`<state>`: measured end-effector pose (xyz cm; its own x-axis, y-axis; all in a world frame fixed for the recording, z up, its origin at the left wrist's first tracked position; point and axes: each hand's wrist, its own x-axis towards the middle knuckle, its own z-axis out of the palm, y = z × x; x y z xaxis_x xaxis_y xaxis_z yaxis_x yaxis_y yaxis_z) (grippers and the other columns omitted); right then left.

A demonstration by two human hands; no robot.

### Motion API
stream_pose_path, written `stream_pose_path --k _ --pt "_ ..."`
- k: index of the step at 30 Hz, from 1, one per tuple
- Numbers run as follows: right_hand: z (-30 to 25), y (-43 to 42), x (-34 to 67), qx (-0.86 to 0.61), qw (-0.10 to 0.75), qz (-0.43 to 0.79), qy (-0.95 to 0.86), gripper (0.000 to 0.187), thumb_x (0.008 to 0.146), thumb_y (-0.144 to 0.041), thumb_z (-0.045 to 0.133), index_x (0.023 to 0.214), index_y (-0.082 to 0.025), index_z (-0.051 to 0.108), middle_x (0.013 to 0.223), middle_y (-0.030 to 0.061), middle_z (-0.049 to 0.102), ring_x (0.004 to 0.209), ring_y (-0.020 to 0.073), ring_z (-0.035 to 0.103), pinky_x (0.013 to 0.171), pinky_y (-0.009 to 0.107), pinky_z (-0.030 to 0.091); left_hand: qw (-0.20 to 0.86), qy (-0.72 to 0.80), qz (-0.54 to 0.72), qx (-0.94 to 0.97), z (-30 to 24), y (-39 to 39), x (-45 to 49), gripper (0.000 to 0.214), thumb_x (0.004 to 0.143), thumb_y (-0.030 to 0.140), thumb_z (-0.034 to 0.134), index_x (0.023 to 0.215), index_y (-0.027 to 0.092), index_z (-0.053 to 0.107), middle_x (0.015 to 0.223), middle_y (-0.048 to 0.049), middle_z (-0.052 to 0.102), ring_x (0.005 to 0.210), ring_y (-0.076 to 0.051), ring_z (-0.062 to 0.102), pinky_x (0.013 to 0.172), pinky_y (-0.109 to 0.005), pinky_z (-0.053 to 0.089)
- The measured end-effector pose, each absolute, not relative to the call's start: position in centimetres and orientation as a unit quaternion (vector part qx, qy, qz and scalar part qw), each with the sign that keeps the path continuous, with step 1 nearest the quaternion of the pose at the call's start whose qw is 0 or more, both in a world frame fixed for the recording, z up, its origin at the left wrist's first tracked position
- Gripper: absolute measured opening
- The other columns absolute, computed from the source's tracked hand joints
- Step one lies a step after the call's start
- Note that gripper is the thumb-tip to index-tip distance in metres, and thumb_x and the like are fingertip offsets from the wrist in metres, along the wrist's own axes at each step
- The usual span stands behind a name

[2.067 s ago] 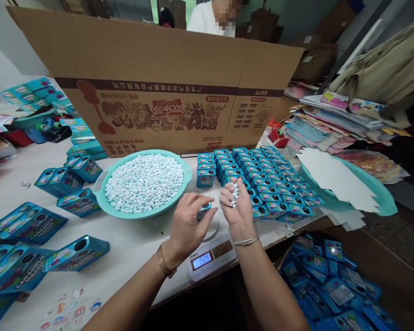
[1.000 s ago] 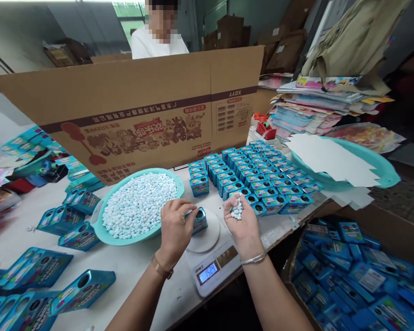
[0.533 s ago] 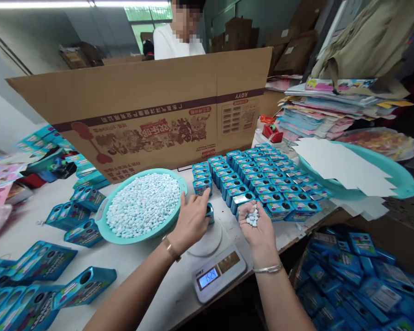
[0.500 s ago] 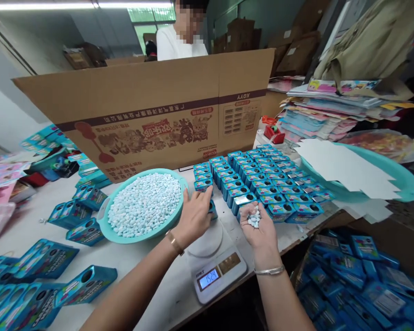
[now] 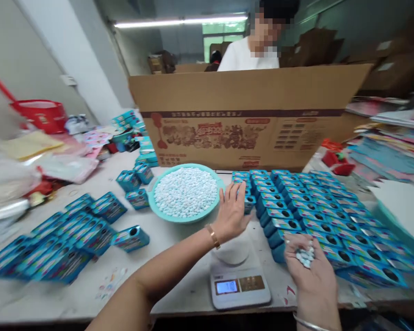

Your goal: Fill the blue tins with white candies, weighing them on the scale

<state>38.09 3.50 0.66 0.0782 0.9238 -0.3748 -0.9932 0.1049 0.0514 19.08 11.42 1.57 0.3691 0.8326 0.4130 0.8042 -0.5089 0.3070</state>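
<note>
Stretching across the view, a wide white surface carries the things around the two hands. Towards its far side stands a large brown cardboard carton printed in dark red, and behind that a person in a white top looks down. On the right, glossy blue rectangular boxes with round dark spots on top form a dense block of rows; similar boxes form a smaller cluster on the left. Between the two sits a round turquoise plastic basin, and nearer the front edge lies a white digital scale with a round platter and a lit display, its digits too blurred to read. The left hand is palm down at the rear of the platter, just right of the basin, fingers spread and pointing away; they overlap the block's short leftmost column, and whether they touch it cannot be told. The right hand is palm up before the block's near left part, fingers curled inward into a cup. Near the left thumb, the closest blue box of the short column stands upright. Small pale blue and white candies fill the basin, and a little handful of them rests in the right palm.
</note>
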Motion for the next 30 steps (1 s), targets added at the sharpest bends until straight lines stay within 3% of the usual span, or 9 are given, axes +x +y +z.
stream_pose_path --k 4,8,10,13,16,19,21,30 --pt "1.3 3.2 37.9 -0.134 0.703 0.67 0.196 0.024 0.084 -0.004 0.041 0.09 -0.027 0.043 0.063 -0.0042 0.051 0.045 0.0115 0.056 0.04 0.021 0.055 -0.04 0.588 0.316 0.744 1.3 5.3 8.6 0.083 0.088 0.038 0.06 0.152 0.013 0.013 0.151 -0.0255 0.036 0.147 -0.042 0.022 0.115 -0.067 0.017" --pt "1.2 3.0 36.5 -0.148 0.692 0.682 0.187 0.021 0.082 -0.004 0.04 0.085 -0.025 0.041 0.061 -0.0052 0.047 0.044 0.0112 0.052 0.037 0.021 0.052 -0.121 0.704 0.255 0.652 0.1 1.1 -3.4 0.087 0.078 0.049 0.07 0.147 0.013 0.031 0.147 -0.028 0.042 0.14 -0.049 0.031 0.106 -0.078 0.014" --pt "1.0 3.1 35.6 -0.146 0.697 0.678 0.179 0.021 0.08 -0.004 0.042 0.084 -0.024 0.04 0.06 -0.0064 0.044 0.043 0.0104 0.05 0.035 0.019 0.049 -0.083 0.717 0.188 0.666 -0.6 0.0 -7.5 0.066 0.082 0.045 0.065 0.137 0.016 0.045 0.137 -0.0229 0.055 0.133 -0.045 0.043 0.106 -0.078 0.015" --pt "0.4 3.1 34.5 -0.133 0.703 0.683 0.147 0.023 0.078 -0.002 0.047 0.084 -0.023 0.04 0.061 -0.0073 0.043 0.044 0.0089 0.049 0.037 0.016 0.047 -0.041 0.703 0.138 0.696 -0.8 -1.0 -9.5 0.033 0.09 0.039 0.054 0.115 0.019 0.061 0.108 -0.0135 0.07 0.107 -0.035 0.062 0.106 -0.074 0.021" --pt "-0.4 2.9 34.3 -0.117 0.7 0.697 0.103 0.026 0.078 -0.001 0.052 0.084 -0.023 0.04 0.062 -0.008 0.044 0.046 0.0079 0.049 0.039 0.016 0.046 -0.038 0.652 0.205 0.729 0.6 -1.5 -6.9 0.032 0.091 0.043 0.054 0.112 0.02 0.063 0.097 -0.0097 0.07 0.094 -0.031 0.064 0.103 -0.066 0.034" --pt "-1.1 2.6 34.3 -0.105 0.697 0.705 0.074 0.025 0.08 -0.003 0.055 0.083 -0.023 0.04 0.063 -0.0082 0.045 0.047 0.0077 0.05 0.041 0.016 0.045 0.035 0.557 0.291 0.777 2.5 -1.0 -1.0 0.042 0.09 0.045 0.059 0.127 0.025 0.057 0.103 -0.0083 0.068 0.092 -0.025 0.063 0.089 -0.045 0.051" --pt "-1.3 2.6 34.3 -0.101 0.693 0.71 0.075 0.024 0.082 -0.004 0.055 0.082 -0.023 0.041 0.062 -0.0079 0.045 0.047 0.0077 0.049 0.04 0.016 0.045 0.093 0.502 0.32 0.798 3.3 0.2 3.6 0.048 0.091 0.041 0.06 0.135 0.026 0.052 0.106 -0.0075 0.066 0.091 -0.021 0.064 0.081 -0.035 0.054" --pt "-0.2 3.5 34.6 -0.153 0.7 0.694 0.067 0.018 0.088 -0.017 0.059 0.079 -0.022 0.043 0.058 -0.008 0.046 0.045 0.0063 0.046 0.043 0.016 0.044 0.119 0.48 0.217 0.842 0.2 7.9 15.9 0.06 0.081 0.032 0.073 0.137 0.024 0.052 0.103 -0.0072 0.063 0.1 -0.027 0.062 0.084 -0.04 0.054"
